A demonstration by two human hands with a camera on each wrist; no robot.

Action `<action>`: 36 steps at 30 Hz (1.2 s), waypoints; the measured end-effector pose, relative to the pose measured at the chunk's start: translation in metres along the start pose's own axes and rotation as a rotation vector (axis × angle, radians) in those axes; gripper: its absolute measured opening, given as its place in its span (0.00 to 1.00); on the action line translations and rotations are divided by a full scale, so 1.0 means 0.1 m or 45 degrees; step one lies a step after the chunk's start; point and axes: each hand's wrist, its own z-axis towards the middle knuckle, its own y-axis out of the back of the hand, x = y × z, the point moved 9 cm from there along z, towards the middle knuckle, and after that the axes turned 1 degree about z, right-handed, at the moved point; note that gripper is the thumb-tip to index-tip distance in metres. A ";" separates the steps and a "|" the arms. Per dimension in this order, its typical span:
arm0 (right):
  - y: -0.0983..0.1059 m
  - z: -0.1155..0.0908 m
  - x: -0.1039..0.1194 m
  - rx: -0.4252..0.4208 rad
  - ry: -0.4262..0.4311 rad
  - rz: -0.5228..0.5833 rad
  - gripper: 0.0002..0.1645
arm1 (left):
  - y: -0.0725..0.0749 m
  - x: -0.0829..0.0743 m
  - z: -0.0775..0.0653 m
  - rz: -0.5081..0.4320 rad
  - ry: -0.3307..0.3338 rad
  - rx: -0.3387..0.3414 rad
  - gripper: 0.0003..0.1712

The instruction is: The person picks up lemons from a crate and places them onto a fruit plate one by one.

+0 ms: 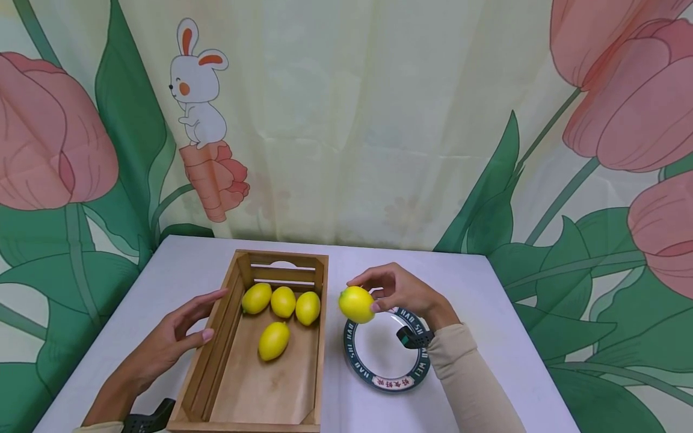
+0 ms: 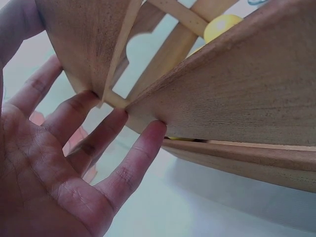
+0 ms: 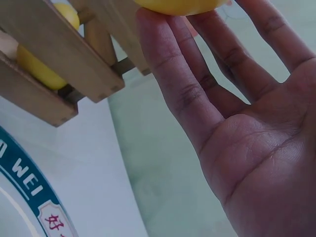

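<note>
My right hand (image 1: 397,291) pinches a yellow lemon (image 1: 355,304) between thumb and fingertips, above the far left rim of a round plate (image 1: 354,361). In the right wrist view the lemon (image 3: 180,4) shows at the top edge, at the fingertips. My left hand (image 1: 173,337) touches the outer left side of a wooden crate (image 1: 216,337), its fingers fairly straight. The left wrist view shows the fingertips (image 2: 157,129) against the slats. Inside the crate, three lemons (image 1: 283,302) sit in a row toward the far end, with another lemon (image 1: 274,341) nearer the middle.
A white table (image 1: 460,276) carries the crate and plate, with its far edge close to a curtain (image 1: 346,120) printed with tulips and a rabbit. The crate's right wall (image 1: 322,337) stands between the lemons inside and the plate. The plate's dark rim bears lettering.
</note>
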 end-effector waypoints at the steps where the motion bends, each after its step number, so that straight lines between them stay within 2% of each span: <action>1: 0.01 -0.01 -0.02 -0.008 -0.005 0.001 0.29 | 0.00 0.00 0.00 -0.003 0.003 0.002 0.36; 8: 0.10 -0.08 -0.18 -0.067 -0.037 -0.012 0.29 | 0.00 0.00 0.00 0.005 0.009 -0.001 0.37; 20: 0.23 -0.28 -0.48 -0.202 -0.152 -0.004 0.29 | 0.01 0.00 -0.01 0.010 -0.014 -0.013 0.37; 27: 0.33 -0.39 -0.67 -0.298 -0.257 -0.025 0.29 | 0.01 -0.01 -0.01 0.018 -0.014 -0.017 0.38; 36: 0.40 -0.52 -0.86 -0.364 -0.389 -0.081 0.29 | 0.01 -0.01 -0.01 0.014 -0.008 -0.004 0.37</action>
